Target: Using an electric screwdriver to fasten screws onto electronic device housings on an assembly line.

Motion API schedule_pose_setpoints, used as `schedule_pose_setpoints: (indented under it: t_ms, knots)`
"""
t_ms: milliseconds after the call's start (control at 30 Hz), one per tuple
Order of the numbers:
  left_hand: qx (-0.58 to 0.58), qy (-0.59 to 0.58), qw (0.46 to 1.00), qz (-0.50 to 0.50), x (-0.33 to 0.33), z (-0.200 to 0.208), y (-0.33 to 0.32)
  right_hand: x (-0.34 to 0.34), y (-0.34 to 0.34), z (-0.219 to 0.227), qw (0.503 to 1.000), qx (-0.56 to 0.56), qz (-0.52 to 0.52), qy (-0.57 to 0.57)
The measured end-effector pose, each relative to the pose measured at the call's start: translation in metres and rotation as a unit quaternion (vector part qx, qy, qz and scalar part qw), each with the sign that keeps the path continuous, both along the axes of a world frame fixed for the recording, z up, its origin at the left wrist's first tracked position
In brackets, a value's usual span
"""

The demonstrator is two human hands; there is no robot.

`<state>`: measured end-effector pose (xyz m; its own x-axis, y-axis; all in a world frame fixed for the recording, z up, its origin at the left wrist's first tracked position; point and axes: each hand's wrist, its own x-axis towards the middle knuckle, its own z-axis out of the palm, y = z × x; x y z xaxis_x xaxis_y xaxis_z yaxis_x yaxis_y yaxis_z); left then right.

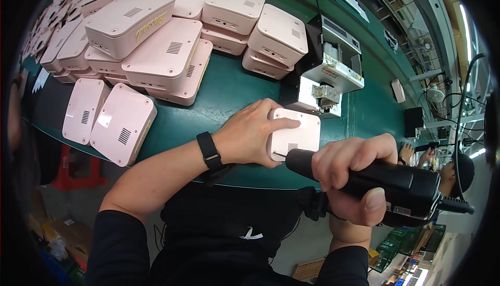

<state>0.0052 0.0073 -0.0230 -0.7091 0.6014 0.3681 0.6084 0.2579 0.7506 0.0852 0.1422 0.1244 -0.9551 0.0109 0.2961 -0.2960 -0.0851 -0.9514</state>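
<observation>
A pale pink plastic box (pixel 307 130) with corner screw holes and a small vent grille lies on the green bench top. My left hand (pixel 250 132) is closed around its left side, the index finger stretched across its upper face. In my right hand (pixel 357 174) is a black corded electric screwdriver (pixel 398 184), held nearly level. Its thin bit reaches to the near left corner of the box, by a screw hole. Whether a screw sits under the tip is too small to tell.
Stacks of similar pink boxes (pixel 156 52) fill the bench's left and back. Two more (pixel 122 124) lie by the near left edge. A screw feeder machine (pixel 333 67) stands just beyond the held box. Other people's hands (pixel 406 153) show at far right.
</observation>
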Motion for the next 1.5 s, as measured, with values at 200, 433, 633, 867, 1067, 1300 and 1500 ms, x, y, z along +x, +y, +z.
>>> schedule_pose_setpoints:
  t_ms: [200, 433, 633, 867, 1067, 1300, 1500]
  knots:
    - [-0.007, 0.027, 1.0, 0.0, -0.001, 0.001, 0.0, -0.013, 0.028, 0.012, 0.996, -0.064, 0.042, 0.048]
    - [-0.025, 0.035, 0.999, -0.01, -0.002, 0.003, -0.002, -0.071, 0.073, 0.017, 0.985, -0.034, -0.085, 0.145]
    - [-0.032, 0.031, 0.999, -0.011, 0.0, 0.005, -0.003, -0.1, 0.082, 0.009, 0.986, -0.025, -0.128, 0.103]
    - [-0.033, 0.032, 0.999, -0.027, -0.005, 0.011, -0.003, -0.052, 0.093, 0.018, 0.992, -0.082, -0.065, 0.065]
    - [-0.039, -0.004, 0.998, -0.047, 0.011, 0.023, 0.008, 0.06, 0.124, 0.01, 0.986, -0.106, -0.094, 0.086]
    - [-0.026, -0.588, 0.795, -0.148, 0.025, 0.044, 0.091, 0.177, 0.169, -0.026, 0.969, -0.085, -0.219, 0.078]
    - [0.042, -0.726, 0.664, -0.177, 0.001, 0.018, 0.246, 0.193, 0.168, -0.024, 0.956, -0.144, -0.24, 0.085]
